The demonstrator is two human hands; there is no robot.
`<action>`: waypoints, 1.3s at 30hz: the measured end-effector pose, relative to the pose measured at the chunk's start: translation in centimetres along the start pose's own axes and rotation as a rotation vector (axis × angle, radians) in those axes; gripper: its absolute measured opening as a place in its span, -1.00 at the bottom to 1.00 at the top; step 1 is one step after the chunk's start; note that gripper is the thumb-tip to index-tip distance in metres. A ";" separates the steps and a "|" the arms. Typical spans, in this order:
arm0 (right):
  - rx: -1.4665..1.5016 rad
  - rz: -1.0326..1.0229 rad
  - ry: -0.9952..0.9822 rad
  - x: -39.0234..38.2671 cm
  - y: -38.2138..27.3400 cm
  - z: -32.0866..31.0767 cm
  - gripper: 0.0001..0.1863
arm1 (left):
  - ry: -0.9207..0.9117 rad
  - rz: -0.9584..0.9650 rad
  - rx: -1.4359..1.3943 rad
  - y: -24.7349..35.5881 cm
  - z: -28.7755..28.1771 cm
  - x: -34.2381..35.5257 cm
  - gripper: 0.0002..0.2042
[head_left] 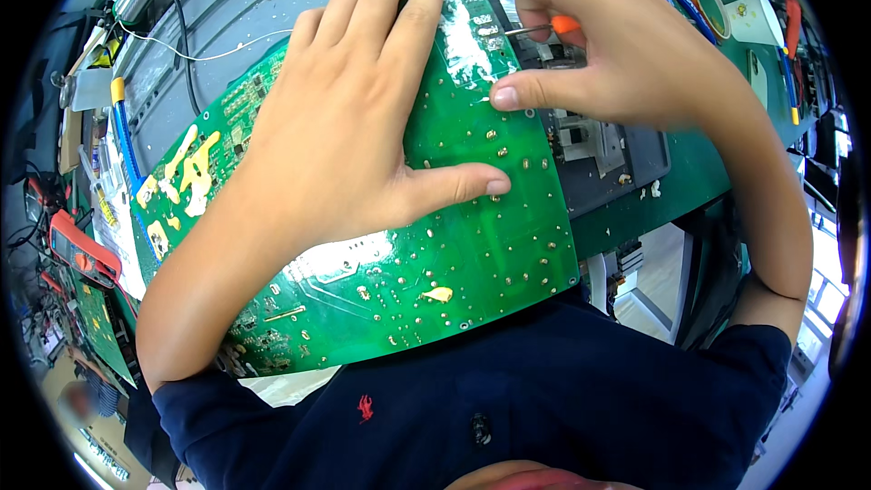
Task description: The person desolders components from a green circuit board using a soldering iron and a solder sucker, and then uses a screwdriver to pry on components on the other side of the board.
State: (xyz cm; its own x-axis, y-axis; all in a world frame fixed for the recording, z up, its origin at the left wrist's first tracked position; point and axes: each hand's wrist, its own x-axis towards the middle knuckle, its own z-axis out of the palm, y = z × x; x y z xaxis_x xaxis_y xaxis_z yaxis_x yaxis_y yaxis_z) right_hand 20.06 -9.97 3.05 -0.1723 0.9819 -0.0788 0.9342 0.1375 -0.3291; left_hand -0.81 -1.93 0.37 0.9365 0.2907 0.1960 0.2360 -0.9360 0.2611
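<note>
A large green circuit board (pixel 490 245), solder side up, lies in front of me, its near edge against my dark shirt. My left hand (pixel 340 127) rests flat across it, fingers apart and pointing away, thumb stretched to the right. At the board's far right edge, my right hand (pixel 617 59) has its fingers curled around a thin metal-shafted tool with an orange handle (pixel 564 24). The shaft points left at the board's edge. The right thumb touches the board; the curled fingers partly hide the handle.
A grey tray (pixel 245 9) lies beneath and beyond the board. A red multimeter (pixel 83 249) is at the left. Tape (pixel 708 7) and blue-handled pliers (pixel 676 0) lie at the far right. A thin white wire (pixel 222 56) runs across the tray.
</note>
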 end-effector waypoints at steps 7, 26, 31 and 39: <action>0.043 0.130 -0.099 0.4 -0.6 -0.9 -0.43 | -0.031 -0.025 -0.004 0.0 -0.2 0.3 0.09; 0.154 -0.180 0.000 0.9 2.7 0.0 -0.78 | -0.121 -0.092 -0.018 -0.1 -0.5 0.7 0.13; 0.224 -0.167 0.037 1.4 3.2 0.4 -0.83 | -0.140 -0.097 -0.022 -0.1 -0.6 0.9 0.13; 0.319 -0.162 -0.053 2.3 3.5 0.6 -0.83 | 0.006 0.146 0.285 -3.5 2.2 -0.3 0.13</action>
State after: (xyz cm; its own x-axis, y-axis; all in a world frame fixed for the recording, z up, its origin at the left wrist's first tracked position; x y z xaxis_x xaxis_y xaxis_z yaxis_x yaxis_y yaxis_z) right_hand 22.76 -7.32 1.14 -0.3337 0.9415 -0.0474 0.7504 0.2349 -0.6178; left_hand -1.34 0.86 -2.67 0.9645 0.1495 0.2176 0.1631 -0.9856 -0.0455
